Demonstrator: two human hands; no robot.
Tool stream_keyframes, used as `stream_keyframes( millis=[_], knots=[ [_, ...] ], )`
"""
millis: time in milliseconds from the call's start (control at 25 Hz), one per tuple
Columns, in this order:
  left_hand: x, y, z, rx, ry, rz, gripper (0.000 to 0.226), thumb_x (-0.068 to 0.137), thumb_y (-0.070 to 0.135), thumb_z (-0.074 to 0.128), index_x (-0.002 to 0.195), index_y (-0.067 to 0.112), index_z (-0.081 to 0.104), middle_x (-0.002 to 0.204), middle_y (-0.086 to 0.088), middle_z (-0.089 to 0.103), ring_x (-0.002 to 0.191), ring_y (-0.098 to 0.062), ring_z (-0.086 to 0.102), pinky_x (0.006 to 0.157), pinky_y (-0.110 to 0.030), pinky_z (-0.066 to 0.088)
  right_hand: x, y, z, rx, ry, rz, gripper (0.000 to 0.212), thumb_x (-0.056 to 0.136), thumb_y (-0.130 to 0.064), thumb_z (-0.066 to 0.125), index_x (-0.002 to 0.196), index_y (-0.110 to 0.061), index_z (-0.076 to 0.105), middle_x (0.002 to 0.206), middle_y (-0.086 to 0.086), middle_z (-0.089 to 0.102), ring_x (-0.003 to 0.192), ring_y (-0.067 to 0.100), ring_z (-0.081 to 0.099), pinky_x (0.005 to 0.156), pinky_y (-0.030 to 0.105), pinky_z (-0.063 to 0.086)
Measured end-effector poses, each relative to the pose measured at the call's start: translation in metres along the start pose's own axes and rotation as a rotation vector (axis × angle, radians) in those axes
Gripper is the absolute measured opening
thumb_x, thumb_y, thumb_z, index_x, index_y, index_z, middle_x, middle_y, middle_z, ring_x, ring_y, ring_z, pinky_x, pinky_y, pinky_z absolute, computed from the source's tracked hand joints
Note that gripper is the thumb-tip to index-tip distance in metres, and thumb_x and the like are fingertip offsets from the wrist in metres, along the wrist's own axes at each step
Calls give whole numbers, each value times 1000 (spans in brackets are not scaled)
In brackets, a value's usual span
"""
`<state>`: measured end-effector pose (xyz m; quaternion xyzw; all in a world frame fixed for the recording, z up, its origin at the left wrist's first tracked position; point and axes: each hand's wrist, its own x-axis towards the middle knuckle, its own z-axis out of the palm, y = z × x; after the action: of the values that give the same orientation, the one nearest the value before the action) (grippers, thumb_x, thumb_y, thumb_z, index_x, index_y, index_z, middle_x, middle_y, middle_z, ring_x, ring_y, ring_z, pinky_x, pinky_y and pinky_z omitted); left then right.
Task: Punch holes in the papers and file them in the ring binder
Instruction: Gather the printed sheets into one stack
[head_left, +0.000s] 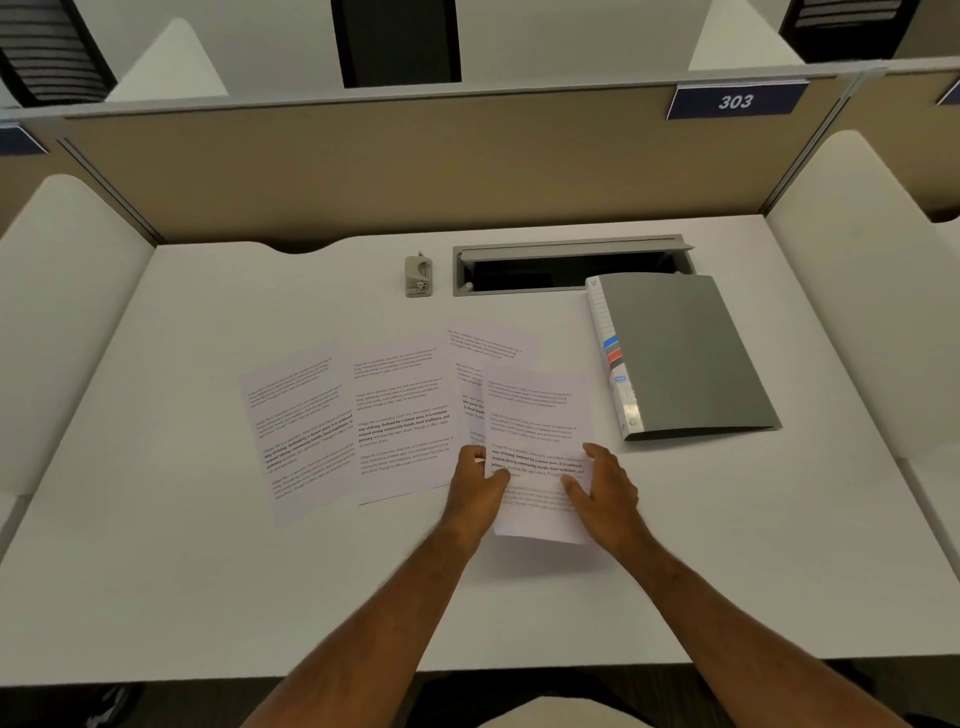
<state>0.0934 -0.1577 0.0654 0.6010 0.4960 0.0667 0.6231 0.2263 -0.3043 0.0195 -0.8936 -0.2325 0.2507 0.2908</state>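
sheet of thin white printed paper (535, 415) held at both side edges: my left hand (475, 491) and right hand (608, 493) have fingers narrowed onto it, near end lifted off the smooth white desk (208, 571). three more printed sheets (400, 415) lie fanned flat to the left, one partly under the held sheet. grey plastic ring binder (691, 353), closed, lies just right. small beige hole punch (418, 276) stands behind, beside a grey cable tray (566, 249).
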Motion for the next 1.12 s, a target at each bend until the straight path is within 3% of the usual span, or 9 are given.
stream_keyframes(
  millis=[120, 200, 280, 400, 600, 720, 800, 960, 1120],
  knots=[
    [-2, 1, -24, -60, -12, 5, 31, 101, 14, 61, 127, 24, 48, 124, 5, 66, 107, -14, 69, 72, -16, 57, 6, 2, -5, 80, 46, 75, 61, 94, -39, 66, 144, -18, 40, 143, 5, 51, 130, 27, 51, 111, 48, 38],
    [-4, 0, -37, -93, -26, -4, 33, 100, 13, 63, 127, 23, 49, 120, 5, 70, 103, -11, 71, 69, -15, 58, 8, -3, -6, 312, 30, 182, 63, 91, -40, 70, 142, -17, 40, 137, 8, 54, 121, 26, 56, 103, 43, 46],
    [-5, -4, -48, -101, -46, -16, 34, 98, 14, 66, 126, 25, 51, 117, 7, 72, 98, -9, 73, 72, -18, 60, 8, -12, -10, 682, -74, 344, 63, 89, -39, 74, 140, -17, 42, 130, 9, 61, 108, 24, 66, 93, 41, 54],
    [-3, -11, -60, -80, -97, -27, 34, 97, 18, 68, 124, 29, 53, 117, 10, 73, 98, -10, 74, 75, -21, 60, 6, -23, -13, 1037, -315, 372, 52, 91, -29, 75, 136, -12, 54, 125, 12, 70, 110, 34, 70, 96, 57, 55],
    [10, -22, -76, 23, -75, -91, 33, 96, 25, 69, 124, 19, 51, 116, -1, 69, 100, -15, 69, 73, -22, 56, 9, -27, 1, 758, -259, 231, 41, 89, -17, 76, 127, -20, 61, 123, 5, 72, 103, 26, 73, 91, 53, 58],
    [26, -29, -89, 43, 57, -131, 34, 95, 23, 70, 122, 16, 49, 112, -10, 65, 91, -20, 66, 71, -26, 56, 7, -22, 8, 664, -219, 199, 44, 88, -22, 77, 128, -23, 59, 123, 1, 72, 102, 23, 74, 88, 50, 60],
    [38, -34, -102, 98, 208, -103, 39, 90, 22, 76, 118, 16, 51, 112, -11, 64, 96, -24, 65, 73, -27, 54, 4, -26, 8, 641, -189, 168, 44, 89, -23, 76, 130, -22, 57, 121, -2, 71, 102, 21, 73, 85, 44, 62],
    [62, -37, -128, 280, 492, -46, 63, 80, 33, 85, 128, 9, 52, 127, -12, 54, 120, -31, 52, 94, -43, 51, 3, -34, 7, 633, -144, 137, 44, 90, -24, 74, 130, -24, 56, 121, -6, 70, 103, 18, 72, 86, 39, 61],
    [84, -33, -140, 433, 572, -148, 93, 73, 61, 82, 137, 5, 45, 136, -17, 49, 124, -34, 49, 100, -49, 47, 9, -41, 8, 624, -116, 121, 48, 90, -25, 74, 134, -21, 54, 124, -4, 69, 107, 19, 71, 90, 43, 60]
  ],
)
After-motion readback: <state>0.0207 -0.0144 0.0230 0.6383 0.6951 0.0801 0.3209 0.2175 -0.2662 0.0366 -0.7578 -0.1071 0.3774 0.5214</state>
